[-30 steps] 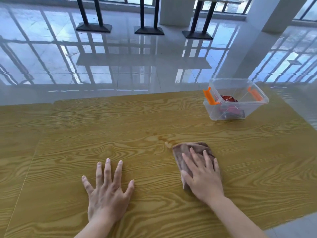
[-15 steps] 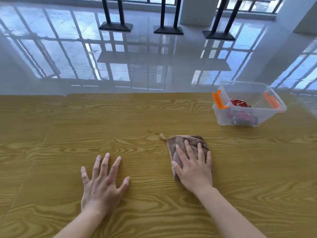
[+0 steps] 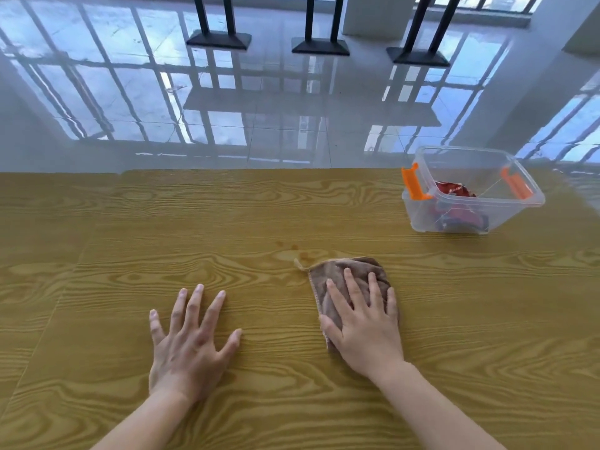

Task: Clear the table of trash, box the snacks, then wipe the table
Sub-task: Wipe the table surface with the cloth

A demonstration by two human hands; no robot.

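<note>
right hand (image 3: 367, 329) lies flat on the brown cloth (image 3: 344, 280), fingers (image 3: 352, 287) spread and pressing down rather than curled round it, so the cloth is pinned under the palm against the wooden surface (image 3: 487, 319), a wiping hold, not a pinch. left hand (image 3: 190, 342) is flat on the bare surface just beside, fingers splayed and released, holding nothing, probably bracing the body while the other arm works. faint darker marks (image 3: 292, 248) sit on the wood just beyond the cloth's far left corner, likely the spot being wiped. clear box (image 3: 506, 219) with orange latches (image 3: 412, 186) stands well apart at the far right, lid off, red snack packets (image 3: 454, 191) inside, parked out of the wipe path. no loose trash visible on the surface, so judging by this the clearing and boxing look done and the wipe step is in hand. versus a second ago: cloth and right hand sit further left in view and further from the box, and the cloth's left corner now trails out as a little tail; some of that shift is the head camera turning, since the box also slides right. left hand keeps its flat brace throughout.
</note>
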